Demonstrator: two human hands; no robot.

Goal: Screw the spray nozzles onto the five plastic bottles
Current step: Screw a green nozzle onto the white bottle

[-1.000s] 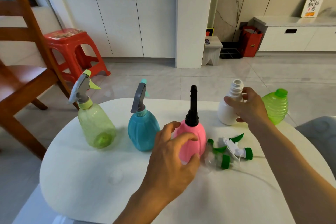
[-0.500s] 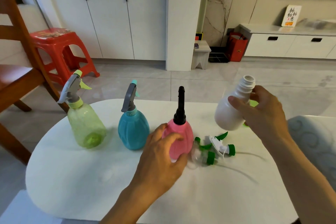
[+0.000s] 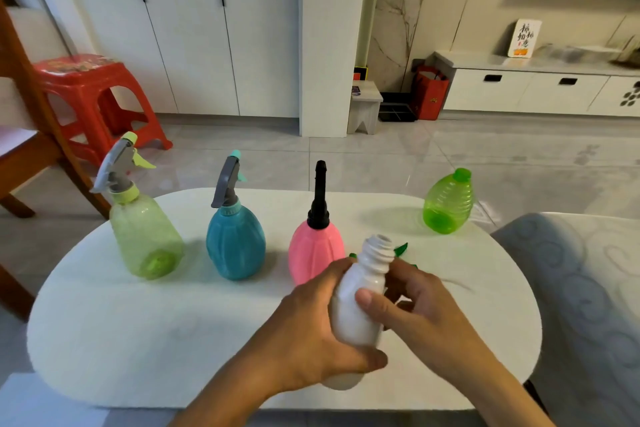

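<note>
A white bottle [image 3: 356, 302] with a bare threaded neck is held above the table's near middle. My left hand [image 3: 311, 333] wraps its lower body and my right hand [image 3: 412, 302] grips its shoulder. Behind it stand a pale green bottle [image 3: 145, 232] with a grey trigger nozzle, a teal bottle [image 3: 235, 246] with a grey nozzle, and a pink bottle [image 3: 313, 253] with a black nozzle. A bright green bottle [image 3: 448, 203] stands at the far right without a nozzle. Loose green-trimmed spray nozzles [image 3: 401, 250] lie mostly hidden behind my hands.
The white oval table [image 3: 138, 340] carries everything. A grey patterned chair [image 3: 581, 288] sits close on the right. A wooden chair [image 3: 24, 135] and a red plastic stool [image 3: 93, 94] stand at the left beyond the table.
My right hand carried the white bottle from the far right to the near middle. My left hand let go of the pink bottle and took hold of the white bottle's body.
</note>
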